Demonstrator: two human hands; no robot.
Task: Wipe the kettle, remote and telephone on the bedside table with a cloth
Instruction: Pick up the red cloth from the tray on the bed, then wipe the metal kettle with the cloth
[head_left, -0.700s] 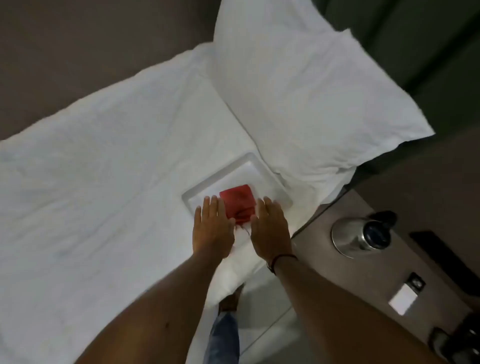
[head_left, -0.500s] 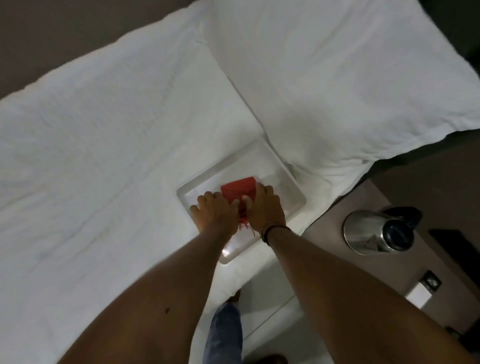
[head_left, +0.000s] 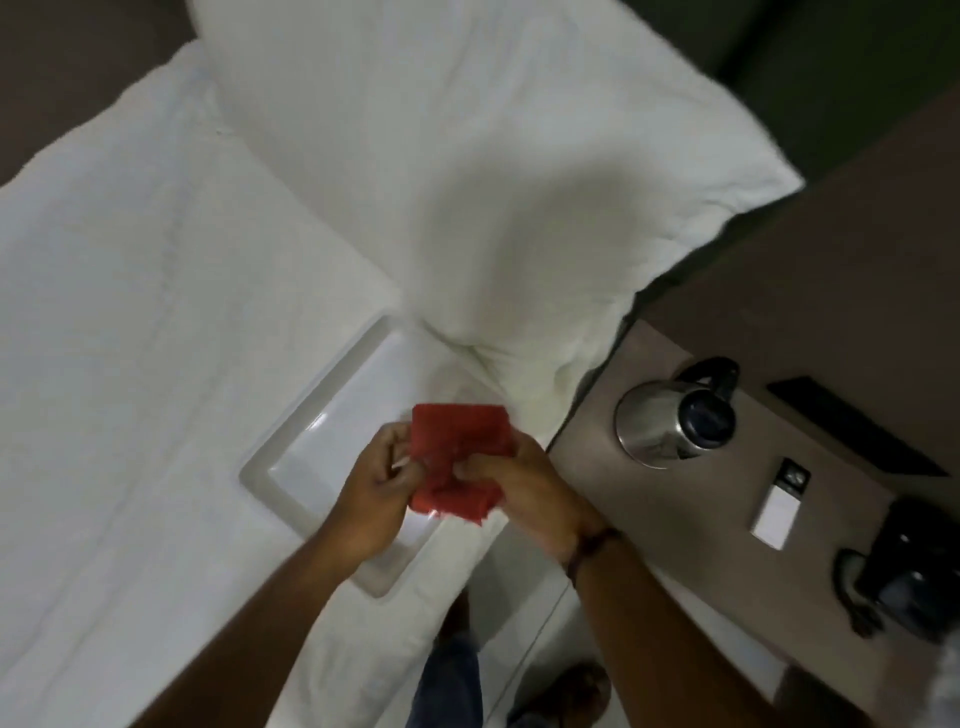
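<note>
A folded red cloth (head_left: 458, 452) is held up above the white tray (head_left: 311, 415) on the bed. My left hand (head_left: 374, 488) grips its left edge and my right hand (head_left: 524, 493) grips its right side. On the brown bedside table (head_left: 623, 519) to the right stands a steel kettle (head_left: 670, 421) with a black handle. A long black remote (head_left: 852, 426) lies beyond it. The black telephone (head_left: 909, 566) sits at the table's near right, blurred.
A white pillow (head_left: 467, 182) lies at the head of the white bed (head_left: 130, 364). A small white box with a dark end (head_left: 776, 504) rests between kettle and telephone. My leg and foot (head_left: 457, 670) show below, between bed and table.
Both hands closed on the red cloth and lifted it off the tray, shifting it slightly right. The view swung to show more of the bedside table.
</note>
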